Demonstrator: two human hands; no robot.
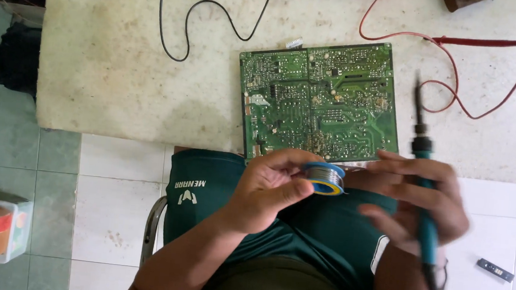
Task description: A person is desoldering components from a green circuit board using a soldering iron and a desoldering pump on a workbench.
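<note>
Pinched between thumb and fingers of the left hand (270, 186) is a small blue-rimmed spool of grey solder wire (324, 178), held on edge just over the lap, its flat face turned toward 3 o'clock. In the head view, the only one, the right hand (422, 204) closes loosely round a teal-handled soldering iron with a dark metal tip (422, 176); its fingers are blurred, reaching toward the spool at 9 o'clock, and whether they touch the solder I cannot tell. That iron's long axis runs nearly 12 to 6 o'clock, tip pointing up toward the table, cord end hanging below the wrist. From both hands, the green rectangular printed circuit board (320, 101) lies at 12 o'clock, solder side up, flat on the worn whitish stone tabletop (111, 60), its near edge just beyond the spool. Of the two hands, the left is directly below the board's near edge, while the iron tip stands just beside its right edge at 3 o'clock. A red test lead (456, 41) loops on the table past 1 o'clock, a black lead (189, 11) at 11 o'clock.
</note>
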